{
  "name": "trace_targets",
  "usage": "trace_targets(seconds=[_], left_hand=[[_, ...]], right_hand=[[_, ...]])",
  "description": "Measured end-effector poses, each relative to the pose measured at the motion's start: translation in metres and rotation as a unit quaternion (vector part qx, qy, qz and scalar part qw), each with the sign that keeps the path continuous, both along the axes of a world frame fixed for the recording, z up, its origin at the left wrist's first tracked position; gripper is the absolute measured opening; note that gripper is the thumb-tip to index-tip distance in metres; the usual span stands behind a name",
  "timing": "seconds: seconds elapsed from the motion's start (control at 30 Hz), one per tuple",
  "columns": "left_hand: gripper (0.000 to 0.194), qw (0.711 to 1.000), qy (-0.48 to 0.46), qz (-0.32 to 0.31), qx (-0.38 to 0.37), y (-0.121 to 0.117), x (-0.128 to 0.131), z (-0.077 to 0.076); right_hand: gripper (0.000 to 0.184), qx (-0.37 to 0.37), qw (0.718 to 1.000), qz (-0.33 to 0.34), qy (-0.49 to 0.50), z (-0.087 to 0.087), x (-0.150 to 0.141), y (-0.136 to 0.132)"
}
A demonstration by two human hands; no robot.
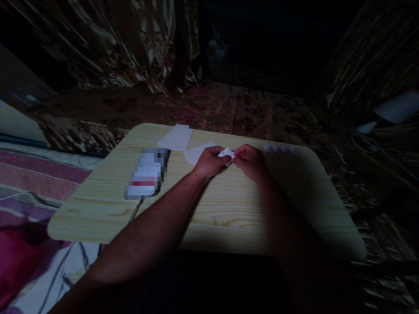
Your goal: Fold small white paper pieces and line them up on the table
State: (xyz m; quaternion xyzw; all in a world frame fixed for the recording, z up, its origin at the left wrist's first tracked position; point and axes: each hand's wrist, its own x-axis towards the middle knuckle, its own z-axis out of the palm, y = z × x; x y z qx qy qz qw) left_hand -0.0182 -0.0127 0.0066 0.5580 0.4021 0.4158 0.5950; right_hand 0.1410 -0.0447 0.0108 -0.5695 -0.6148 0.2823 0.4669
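Above the far middle of the wooden table (229,205), a small folded white paper (226,152) is pinched between both hands. My left hand (211,163) has its thumb and fingers closed on the paper's left side. From the other side, my right hand (250,161) grips the right edge with its fingertips. Just behind my left hand lies a white paper sheet (198,152), partly hidden by the hand. Right of my right hand, several small folded white paper pieces (279,149) stand in a row near the far edge.
A stack of white paper (176,137) lies at the table's far left. Nearer sits a phone (146,174), its screen blurred, with a cable (135,210) running off the near edge. A patterned cloth-covered seat (209,104) borders the far side; striped bedding (59,174) lies left.
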Motion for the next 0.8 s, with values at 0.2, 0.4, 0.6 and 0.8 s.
trace_targets(seconds=[0.2, 0.4, 0.6, 0.8], left_hand=[[0.031, 1.0, -0.018, -0.009, -0.022, 0.0003, 0.0002, 0.0009], [0.033, 1.0, -0.02, -0.012, -0.006, -0.0004, -0.0004, 0.0005], [0.029, 1.0, -0.008, -0.015, -0.003, 0.0003, -0.0001, -0.0003], [0.024, 1.0, 0.002, -0.019, 0.001, -0.0009, 0.0004, -0.0005]], right_hand=[[0.014, 0.015, 1.0, 0.008, 0.003, 0.0005, -0.0011, -0.0017], [0.015, -0.002, 1.0, -0.014, -0.009, 0.0019, -0.002, -0.0025], [0.01, 0.001, 1.0, -0.023, -0.016, -0.0001, -0.0017, -0.0008], [0.011, 0.0, 0.998, -0.048, -0.033, 0.0016, -0.0021, -0.0014]])
